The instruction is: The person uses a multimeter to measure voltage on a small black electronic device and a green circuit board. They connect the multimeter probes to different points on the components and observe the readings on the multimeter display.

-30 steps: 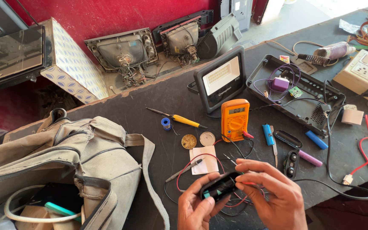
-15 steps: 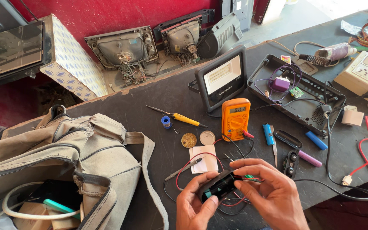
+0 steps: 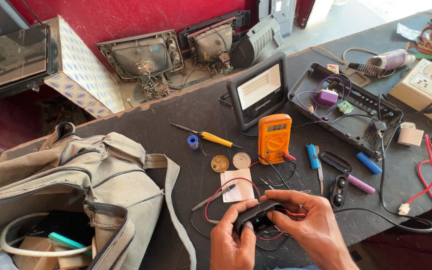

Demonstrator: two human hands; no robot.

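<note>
Both hands worked low over the dark grey worktop [image 3: 176, 115], just below the orange digital multimeter [image 3: 274, 138], which serves here as the landmark. The left hand [image 3: 232, 240] gripped the left end of a small black oblong plastic casing [image 3: 256, 214], thumb pressed on top and the other fingers curled beneath it. The right hand [image 3: 312, 226] covered the casing's right end, fingers bent and pressed together over its upper edge, with thin red wires [image 3: 291, 213] running out under them. Whether the right fingertips pinched a wire or only the casing could not be told.

A white paper slip [image 3: 238, 184] lay directly below and to the left of the multimeter, crossed by a black test probe [image 3: 215, 196]. Two round metal discs [image 3: 231, 161] sat just left of the multimeter, and farther left lay a yellow-handled screwdriver [image 3: 211, 136] beside a small blue spool of solder [image 3: 193, 142]. Behind the multimeter stood a black flat floodlight with a white panel [image 3: 258, 89]. To its right lay a blue cylindrical cell [image 3: 312, 156], a black open device tray with a purple component and wires [image 3: 348, 112], and a purple cell [image 3: 361, 184]. Well to the left of the multimeter slumped a beige canvas tool bag [image 3: 71, 185].
</note>
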